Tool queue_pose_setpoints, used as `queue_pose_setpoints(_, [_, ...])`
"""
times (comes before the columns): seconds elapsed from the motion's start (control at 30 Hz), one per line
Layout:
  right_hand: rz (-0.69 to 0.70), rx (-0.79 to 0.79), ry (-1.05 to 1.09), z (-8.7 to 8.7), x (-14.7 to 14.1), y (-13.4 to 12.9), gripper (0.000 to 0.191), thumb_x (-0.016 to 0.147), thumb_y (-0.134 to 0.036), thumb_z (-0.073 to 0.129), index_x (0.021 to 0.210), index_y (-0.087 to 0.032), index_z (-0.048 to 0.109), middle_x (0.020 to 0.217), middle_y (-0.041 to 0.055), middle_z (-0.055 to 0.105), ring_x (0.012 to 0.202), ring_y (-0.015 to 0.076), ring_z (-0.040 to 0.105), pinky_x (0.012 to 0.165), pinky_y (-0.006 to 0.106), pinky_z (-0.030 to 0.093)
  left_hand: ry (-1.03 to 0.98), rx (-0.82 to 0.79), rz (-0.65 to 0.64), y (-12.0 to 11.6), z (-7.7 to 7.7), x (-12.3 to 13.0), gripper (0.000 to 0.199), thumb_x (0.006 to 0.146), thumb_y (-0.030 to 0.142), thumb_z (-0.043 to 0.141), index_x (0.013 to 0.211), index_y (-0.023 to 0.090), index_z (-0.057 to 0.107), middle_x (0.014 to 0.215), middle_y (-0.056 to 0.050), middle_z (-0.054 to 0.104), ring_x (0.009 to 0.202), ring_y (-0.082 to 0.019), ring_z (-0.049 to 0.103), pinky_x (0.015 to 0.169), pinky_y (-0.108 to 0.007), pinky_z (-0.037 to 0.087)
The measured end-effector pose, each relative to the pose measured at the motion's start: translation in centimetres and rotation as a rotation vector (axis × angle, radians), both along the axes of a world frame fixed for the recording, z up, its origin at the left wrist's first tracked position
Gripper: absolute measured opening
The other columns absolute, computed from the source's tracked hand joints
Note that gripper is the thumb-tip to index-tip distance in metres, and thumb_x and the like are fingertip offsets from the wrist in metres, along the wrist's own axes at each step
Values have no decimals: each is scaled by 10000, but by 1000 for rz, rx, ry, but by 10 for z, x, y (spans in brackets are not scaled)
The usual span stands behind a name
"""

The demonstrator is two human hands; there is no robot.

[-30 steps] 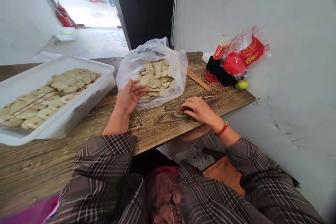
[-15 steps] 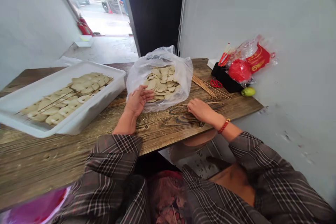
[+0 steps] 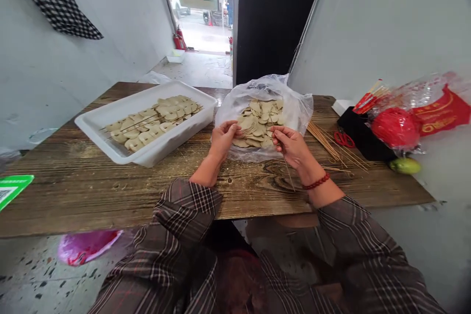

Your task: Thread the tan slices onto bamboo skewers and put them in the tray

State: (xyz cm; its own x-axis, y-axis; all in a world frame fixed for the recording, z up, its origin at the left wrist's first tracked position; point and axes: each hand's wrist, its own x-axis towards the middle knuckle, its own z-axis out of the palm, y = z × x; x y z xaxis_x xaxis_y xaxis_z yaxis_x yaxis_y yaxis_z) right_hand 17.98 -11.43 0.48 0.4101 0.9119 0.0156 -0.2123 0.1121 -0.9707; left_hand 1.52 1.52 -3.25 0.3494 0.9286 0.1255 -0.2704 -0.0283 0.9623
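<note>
Grey walls (image 3: 386, 24), wooden table (image 3: 91, 196), right grip (image 3: 293, 149) pinching skewer (image 3: 289, 172), left grip (image 3: 221, 141) (can't tell if closed) by slices (image 3: 253, 126)

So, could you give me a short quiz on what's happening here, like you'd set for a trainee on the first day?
1. What does the right grip hold?
2. Fill in the blank: in the picture, the clear plastic bag with the flat pale pieces lies to the ____ of the white tray.
3. True or false: the red scissors lie outside the tray, on the wooden table.

Key:
1. A thin stick.
2. Right.
3. True.
</note>
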Motion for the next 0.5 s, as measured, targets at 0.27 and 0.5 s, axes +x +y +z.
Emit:
queue_pose_setpoints(0.27, [33,-33,120,-23,11,41,321,604,-375,795,824,-178,669,632,-61,538,498,49,466,395,155,339,521,528,122,6,-4,-2,181,794,160,605,935,190,715,968,-71,710,856,-191,633,781,-314,496])
queue_pose_setpoints(0.5, [71,-30,79,-27,11,38,335,610,-415,805,803,-169,684,603,-51,551,480,55,452,391,176,316,748,634,136,16,-10,8,244,757,156,655,986,195,727,1018,-95,698,972,-254,601,924,-395,455])
